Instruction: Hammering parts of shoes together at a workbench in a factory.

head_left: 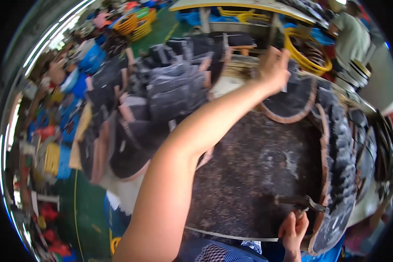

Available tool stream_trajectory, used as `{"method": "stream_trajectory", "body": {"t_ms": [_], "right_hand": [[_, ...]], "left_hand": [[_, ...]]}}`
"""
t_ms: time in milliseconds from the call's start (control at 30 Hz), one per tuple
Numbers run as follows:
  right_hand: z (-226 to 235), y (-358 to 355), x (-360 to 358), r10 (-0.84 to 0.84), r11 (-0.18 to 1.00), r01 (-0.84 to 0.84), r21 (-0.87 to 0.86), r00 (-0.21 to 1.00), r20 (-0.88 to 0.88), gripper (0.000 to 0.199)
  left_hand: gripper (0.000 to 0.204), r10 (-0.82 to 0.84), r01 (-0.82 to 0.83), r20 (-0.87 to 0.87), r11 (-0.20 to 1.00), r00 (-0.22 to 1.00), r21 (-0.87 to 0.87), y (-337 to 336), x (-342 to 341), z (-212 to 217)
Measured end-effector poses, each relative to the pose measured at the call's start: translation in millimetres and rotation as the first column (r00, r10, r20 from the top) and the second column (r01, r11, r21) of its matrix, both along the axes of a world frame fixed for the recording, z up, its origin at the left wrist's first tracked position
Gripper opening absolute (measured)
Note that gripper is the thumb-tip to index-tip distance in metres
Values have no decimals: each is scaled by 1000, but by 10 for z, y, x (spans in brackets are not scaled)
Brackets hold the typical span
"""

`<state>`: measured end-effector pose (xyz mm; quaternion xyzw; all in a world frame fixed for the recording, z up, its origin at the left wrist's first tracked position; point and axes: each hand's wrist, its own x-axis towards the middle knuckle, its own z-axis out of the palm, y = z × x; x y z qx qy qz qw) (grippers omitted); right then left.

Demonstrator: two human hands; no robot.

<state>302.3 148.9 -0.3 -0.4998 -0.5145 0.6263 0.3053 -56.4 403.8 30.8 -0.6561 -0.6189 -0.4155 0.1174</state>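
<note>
Head view: The hammer [294, 200] is located at the lower right of the frame, over the table [249, 174]. Its handle is clamped in the fingers of the right hand [294, 229], apparently so that the metal head is left free. Right of upper centre, the left hand [273, 72] is positioned at a dark panel [294, 100] with a pink edge; its fingers are curled, but whether the panel is gripped cannot be told. Overlapped dark pieces are arranged in 2 groups, the left stack [179, 89] and the right stack [339, 157], presumably for easy reach.
</note>
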Motion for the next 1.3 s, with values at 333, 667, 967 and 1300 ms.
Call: {"method": "stream_trajectory", "body": {"t_ms": [333,667,967,1300], "right_hand": [[288,98,-478,38,999,-35,41,996,-86,19],[454,1346,-3093,405,836,-320,447,908,-107,27],[811,1176,-3516,423,895,-324,306,834,-354,24],[873,808,-3283,491,698,-480,531,861,134,35]], "left_hand": [[36,328,-465,-719,885,613,7,-3008,-1088,641],[27,338,-358,-207,932,918,-65,-3050,-1078,502],[14,7,53,-481,992,877,112,-3755,-713,826],[18,-246,324,-443,940,862,109,-4278,-247,1036]]}}
